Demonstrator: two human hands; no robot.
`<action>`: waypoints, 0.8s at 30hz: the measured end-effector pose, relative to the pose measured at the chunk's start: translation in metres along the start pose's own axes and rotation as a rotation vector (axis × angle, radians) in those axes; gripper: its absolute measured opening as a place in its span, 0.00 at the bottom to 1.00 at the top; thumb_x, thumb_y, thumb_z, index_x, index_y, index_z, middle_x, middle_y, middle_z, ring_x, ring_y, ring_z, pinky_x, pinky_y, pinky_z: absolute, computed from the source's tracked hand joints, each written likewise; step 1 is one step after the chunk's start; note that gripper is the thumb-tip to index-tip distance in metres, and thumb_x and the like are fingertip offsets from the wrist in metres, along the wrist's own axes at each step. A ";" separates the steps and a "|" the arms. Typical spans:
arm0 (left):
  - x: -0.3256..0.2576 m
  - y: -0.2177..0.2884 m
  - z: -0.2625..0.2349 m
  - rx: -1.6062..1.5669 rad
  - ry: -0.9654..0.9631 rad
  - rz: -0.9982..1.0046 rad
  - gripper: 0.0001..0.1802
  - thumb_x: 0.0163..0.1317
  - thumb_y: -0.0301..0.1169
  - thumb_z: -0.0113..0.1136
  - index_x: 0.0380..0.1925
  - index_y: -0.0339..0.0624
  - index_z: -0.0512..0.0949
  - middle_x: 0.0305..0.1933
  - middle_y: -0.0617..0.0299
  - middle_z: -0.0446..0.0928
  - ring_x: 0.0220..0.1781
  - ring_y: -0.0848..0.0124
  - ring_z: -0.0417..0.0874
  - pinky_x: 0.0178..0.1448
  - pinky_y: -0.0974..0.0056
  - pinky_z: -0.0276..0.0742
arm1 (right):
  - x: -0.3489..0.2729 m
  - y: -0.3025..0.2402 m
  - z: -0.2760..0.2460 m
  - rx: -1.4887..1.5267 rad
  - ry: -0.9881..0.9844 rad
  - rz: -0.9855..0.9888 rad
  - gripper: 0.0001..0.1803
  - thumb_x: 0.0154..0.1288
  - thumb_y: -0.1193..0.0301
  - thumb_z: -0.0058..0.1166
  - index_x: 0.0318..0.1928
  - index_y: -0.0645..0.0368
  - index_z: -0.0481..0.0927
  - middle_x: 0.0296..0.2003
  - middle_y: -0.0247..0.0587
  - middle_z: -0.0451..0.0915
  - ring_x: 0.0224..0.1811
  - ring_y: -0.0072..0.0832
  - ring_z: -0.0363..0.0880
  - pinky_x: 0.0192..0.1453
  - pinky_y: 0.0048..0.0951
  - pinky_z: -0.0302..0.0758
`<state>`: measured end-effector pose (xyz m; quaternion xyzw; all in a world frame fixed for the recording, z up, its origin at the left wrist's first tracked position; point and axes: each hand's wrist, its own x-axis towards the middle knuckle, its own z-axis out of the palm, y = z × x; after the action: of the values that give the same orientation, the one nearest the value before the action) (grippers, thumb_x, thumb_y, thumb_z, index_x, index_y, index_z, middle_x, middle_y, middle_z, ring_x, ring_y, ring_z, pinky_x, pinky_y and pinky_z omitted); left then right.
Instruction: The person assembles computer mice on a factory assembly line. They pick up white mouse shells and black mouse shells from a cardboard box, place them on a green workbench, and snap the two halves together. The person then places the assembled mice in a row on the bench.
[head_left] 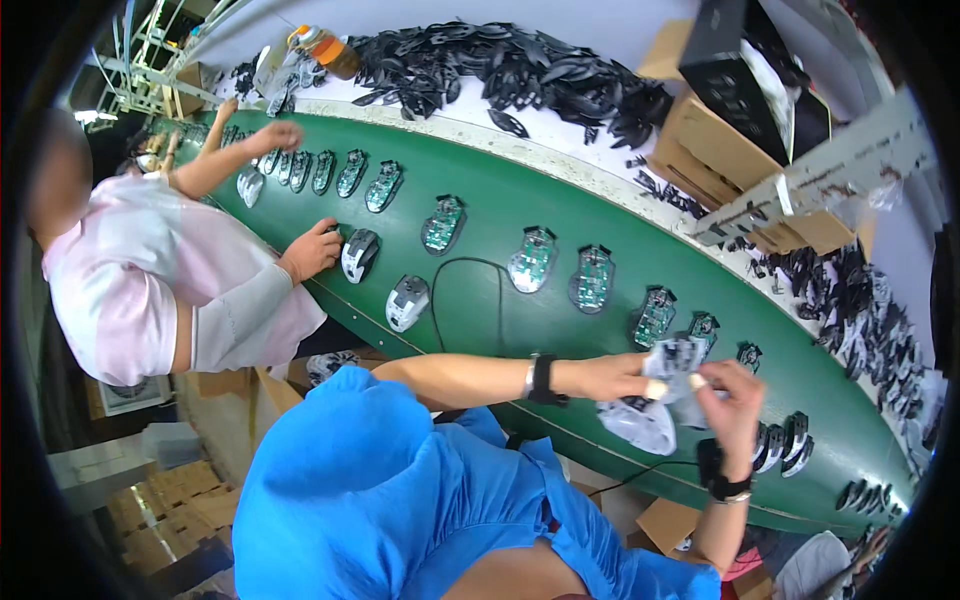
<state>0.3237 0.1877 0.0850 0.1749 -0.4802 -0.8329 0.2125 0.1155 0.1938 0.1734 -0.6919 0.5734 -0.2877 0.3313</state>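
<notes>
Over the green bench, my left hand [615, 378] and my right hand [735, 395] meet at a pale grey mouse shell [678, 358]. My left thumb and fingers pinch it from the left, and my right fingertips grip its right edge. Fine detail between the fingers is blurred. Just below my left hand lies another whitish mouse shell [640, 428]; whether it touches the held one I cannot tell. Beyond my hands, open mouse bases with green circuit boards [655, 315] stand in a row. A dark mouse part [748, 355] is near my right fingers.
A co-worker [190, 280] at the left has a hand beside a grey-and-black mouse [360, 256]. Another mouse [407, 303] lies near a black cable [468, 260]. Black plastic parts [500, 65] heap along the far ledge, with cardboard boxes [700, 150] and a metal post [820, 165].
</notes>
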 end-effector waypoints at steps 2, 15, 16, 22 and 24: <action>-0.056 0.011 -0.018 -0.043 0.105 -0.024 0.28 0.69 0.42 0.51 0.64 0.37 0.63 0.62 0.61 0.68 0.64 0.71 0.66 0.67 0.65 0.61 | -0.011 -0.025 0.051 0.136 0.077 0.125 0.05 0.51 0.79 0.61 0.31 0.63 0.82 0.25 0.33 0.79 0.25 0.18 0.76 0.28 0.18 0.71; -0.302 0.061 -0.110 -0.507 0.689 -0.145 0.22 0.68 0.41 0.51 0.57 0.41 0.72 0.51 0.63 0.78 0.50 0.71 0.81 0.54 0.64 0.78 | -0.067 -0.116 0.277 1.352 -0.364 1.004 0.13 0.67 0.64 0.54 0.43 0.62 0.78 0.35 0.39 0.82 0.33 0.29 0.81 0.38 0.33 0.80; -0.304 0.064 -0.119 -0.552 0.721 -0.124 0.21 0.68 0.41 0.51 0.56 0.42 0.72 0.51 0.63 0.79 0.50 0.70 0.81 0.54 0.63 0.78 | -0.068 -0.118 0.281 1.355 -0.421 1.016 0.11 0.66 0.67 0.55 0.44 0.62 0.79 0.35 0.38 0.82 0.31 0.25 0.80 0.34 0.28 0.79; -0.274 0.102 -0.213 -0.805 0.706 0.190 0.25 0.70 0.49 0.43 0.56 0.43 0.73 0.52 0.57 0.79 0.49 0.64 0.82 0.54 0.57 0.79 | -0.036 -0.122 0.278 1.009 -0.628 0.974 0.09 0.67 0.71 0.54 0.44 0.62 0.80 0.32 0.35 0.81 0.27 0.18 0.77 0.27 0.19 0.74; -0.259 0.126 -0.263 -0.811 0.745 0.279 0.27 0.71 0.51 0.40 0.56 0.44 0.72 0.52 0.57 0.79 0.49 0.62 0.82 0.54 0.54 0.79 | -0.020 -0.121 0.268 1.002 -0.663 0.971 0.10 0.67 0.71 0.53 0.44 0.63 0.79 0.33 0.35 0.80 0.28 0.19 0.77 0.28 0.20 0.74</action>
<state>0.6967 0.0754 0.0923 0.2965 -0.0332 -0.7967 0.5256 0.3933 0.2629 0.1032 -0.1805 0.4847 -0.1129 0.8484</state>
